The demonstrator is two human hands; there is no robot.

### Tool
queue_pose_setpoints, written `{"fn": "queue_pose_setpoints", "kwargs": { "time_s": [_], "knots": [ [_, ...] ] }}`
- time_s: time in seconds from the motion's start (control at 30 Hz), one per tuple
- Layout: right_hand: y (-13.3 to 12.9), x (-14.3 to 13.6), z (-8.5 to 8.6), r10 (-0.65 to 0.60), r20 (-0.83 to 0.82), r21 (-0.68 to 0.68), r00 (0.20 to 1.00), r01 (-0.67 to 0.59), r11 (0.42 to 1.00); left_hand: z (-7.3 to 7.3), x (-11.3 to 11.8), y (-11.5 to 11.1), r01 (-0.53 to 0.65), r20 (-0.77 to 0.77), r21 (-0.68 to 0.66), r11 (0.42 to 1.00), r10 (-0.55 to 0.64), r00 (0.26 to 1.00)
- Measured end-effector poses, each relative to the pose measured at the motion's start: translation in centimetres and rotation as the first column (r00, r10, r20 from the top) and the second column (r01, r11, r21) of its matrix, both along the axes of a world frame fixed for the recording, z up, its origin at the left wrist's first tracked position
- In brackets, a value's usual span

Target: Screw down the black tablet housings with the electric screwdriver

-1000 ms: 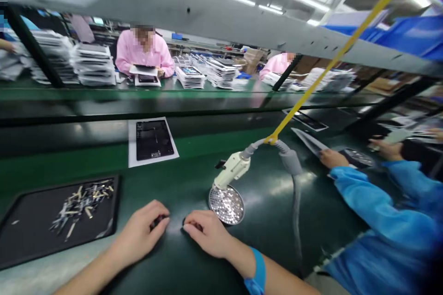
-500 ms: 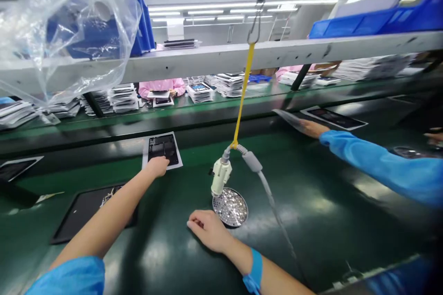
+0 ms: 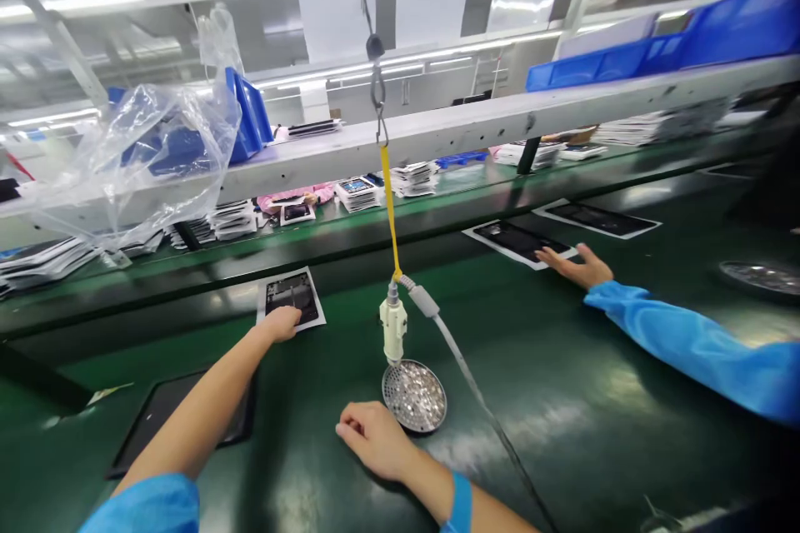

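Observation:
My left hand (image 3: pixel 281 323) reaches forward, its curled fingers on the near right corner of a black device panel (image 3: pixel 288 296) that lies on a white sheet. Loosely closed, my right hand (image 3: pixel 375 435) rests on the green surface, and I see nothing in it. Just beyond it is a round perforated metal dish (image 3: pixel 415 396) heaped with small shiny pieces that look like screws. A pale electric screwdriver (image 3: pixel 393 331) hangs upright from a yellow strap (image 3: pixel 390 204), its lower end over the dish's far edge.
A black tray (image 3: pixel 159 408) lies partly under my left forearm. A co-worker's open hand (image 3: pixel 578 266) touches a black panel on white (image 3: pixel 516 241); another panel (image 3: pixel 600 218) lies beyond. A grey cable (image 3: pixel 466 371) trails right. Overhead runs a shelf (image 3: pixel 450 127) with blue bins (image 3: pixel 625 58).
My view has tilted upward. The co-worker's hand, which held up a sheet, is now open beside a panel laid flat. My hands stay in nearly the same places.

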State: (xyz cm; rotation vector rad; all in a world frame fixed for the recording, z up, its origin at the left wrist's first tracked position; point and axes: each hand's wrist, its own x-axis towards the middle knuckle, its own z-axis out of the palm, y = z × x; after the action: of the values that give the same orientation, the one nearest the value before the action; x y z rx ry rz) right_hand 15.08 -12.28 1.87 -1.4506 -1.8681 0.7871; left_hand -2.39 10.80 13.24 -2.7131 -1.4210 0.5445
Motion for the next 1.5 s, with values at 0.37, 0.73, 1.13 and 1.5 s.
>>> {"fn": "queue_pose_setpoints", "kwargs": {
  "time_s": [0.37, 0.73, 1.13, 1.5],
  "knots": [
    [-5.7, 2.0, 4.2, 0.112, -0.113, 0.763, 0.987, 0.014, 0.646, -1.9, 0.5, -21.2, 0.234, 0.177, -0.157, 0.959, -0.206, 0.962],
    [-9.6, 4.8, 3.2, -0.070, 0.369, -0.202, 0.927, 0.153, 0.967, -10.8, -2.7, -33.3, 0.429, 0.310, -0.268, 0.863, -0.344, 0.886],
    [-9.9, 3.4, 2.8, -0.032, 0.518, -0.273, 0.855, 0.201, 0.941, -7.2, -2.3, -33.6, 0.431, 0.436, -0.311, 0.847, -0.276, 0.857],
    [-10.8, 5.1, 2.0, -0.007, 0.457, -0.274, 0.889, 0.149, 0.950, -6.9, -1.4, -33.8, 0.518, 0.441, -0.289, 0.805, -0.369, 0.819]
  ]
}}
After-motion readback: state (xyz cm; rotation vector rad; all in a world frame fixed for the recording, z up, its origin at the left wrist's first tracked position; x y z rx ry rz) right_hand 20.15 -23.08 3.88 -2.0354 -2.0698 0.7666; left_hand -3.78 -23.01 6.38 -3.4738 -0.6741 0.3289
